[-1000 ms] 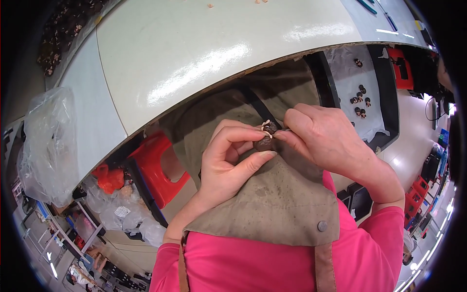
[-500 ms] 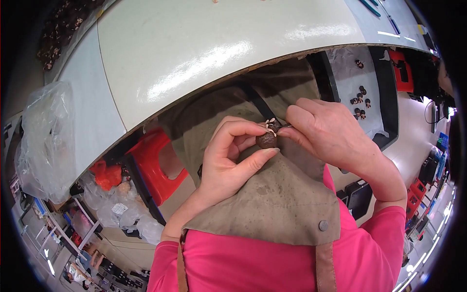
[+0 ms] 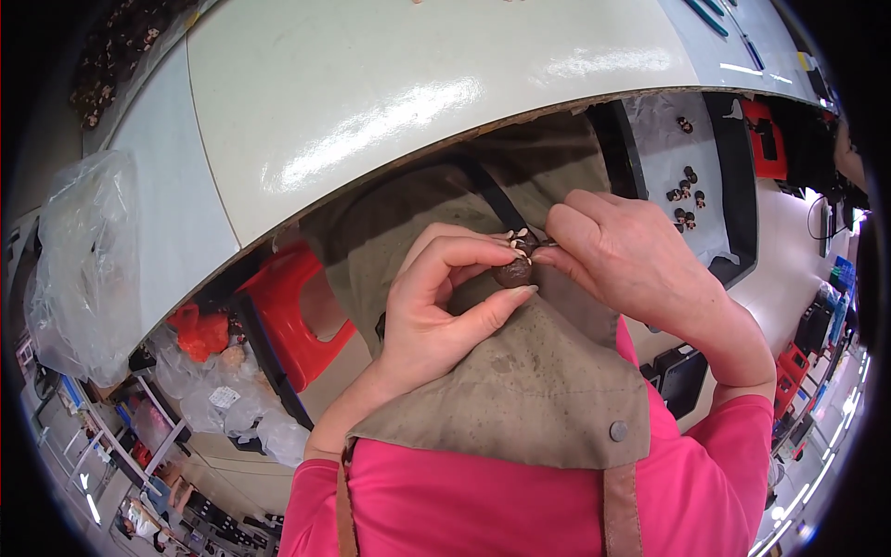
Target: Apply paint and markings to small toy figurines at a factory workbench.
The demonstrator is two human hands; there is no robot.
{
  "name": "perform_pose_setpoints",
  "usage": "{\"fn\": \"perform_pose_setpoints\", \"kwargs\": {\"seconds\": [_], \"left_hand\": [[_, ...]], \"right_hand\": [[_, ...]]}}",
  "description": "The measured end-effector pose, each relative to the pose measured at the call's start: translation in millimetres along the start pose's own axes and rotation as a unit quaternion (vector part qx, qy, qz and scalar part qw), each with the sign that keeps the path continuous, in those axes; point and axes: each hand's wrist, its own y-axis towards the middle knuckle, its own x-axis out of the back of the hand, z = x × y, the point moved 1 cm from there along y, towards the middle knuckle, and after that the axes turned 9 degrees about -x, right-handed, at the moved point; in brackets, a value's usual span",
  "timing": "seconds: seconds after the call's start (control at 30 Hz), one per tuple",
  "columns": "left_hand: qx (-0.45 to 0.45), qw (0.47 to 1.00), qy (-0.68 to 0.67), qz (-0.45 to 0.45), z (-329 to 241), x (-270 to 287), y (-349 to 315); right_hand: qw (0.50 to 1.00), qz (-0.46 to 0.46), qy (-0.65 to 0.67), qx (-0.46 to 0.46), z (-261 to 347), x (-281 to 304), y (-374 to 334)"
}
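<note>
A small dark brown figurine [image 3: 512, 271] with a round lower end and cream-coloured bits is pinched between the thumb and fingers of my left hand [image 3: 445, 295]. It is held over the apron on my lap, just below the table edge. Close against its right side, my right hand [image 3: 631, 251] is closed, thumb pressed to the curled fingers. A thin dark tip shows between those fingertips and the figurine; the rest of it is hidden in the hand. Several similar figurines [image 3: 685, 188] lie apart in a paper-lined tray to my right.
The white table [image 3: 390, 65] curves across the front. Clear plastic bags hang at its left [image 3: 88, 260], and a red stool [image 3: 302, 320] stands below. Pliers [image 3: 707, 17] lie at the table's far right. A heap of brown pieces [image 3: 116, 56] sits far left. The dark-rimmed tray [image 3: 742, 213] is at right.
The figurine has tilted slightly and shifted a little to the right in my left fingers. Both hands keep nearly the same place and grip.
</note>
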Motion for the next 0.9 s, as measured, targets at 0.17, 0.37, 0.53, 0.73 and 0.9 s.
{"fn": "perform_pose_setpoints", "kwargs": {"seconds": [0.17,0.37,0.53,0.73,0.9], "left_hand": [[-0.005,1.0,0.007,0.006,1,1,0],[0.008,1.0,-0.012,0.006,1,3,-2],[0.059,0.993,-0.102,-0.032,-2,5,1],[0.04,0.99,-0.133,-0.032,1,4,4],[0.086,0.981,-0.169,-0.038,-2,4,6]], "right_hand": [[1.0,0.005,0.007,-0.009,1,0,0],[0.999,0.045,0.015,-0.003,0,0,0],[0.95,0.069,0.29,-0.089,-14,-8,4],[0.836,0.044,0.534,-0.118,-3,-33,4],[0.813,0.039,0.552,-0.182,-19,-25,1]]}}
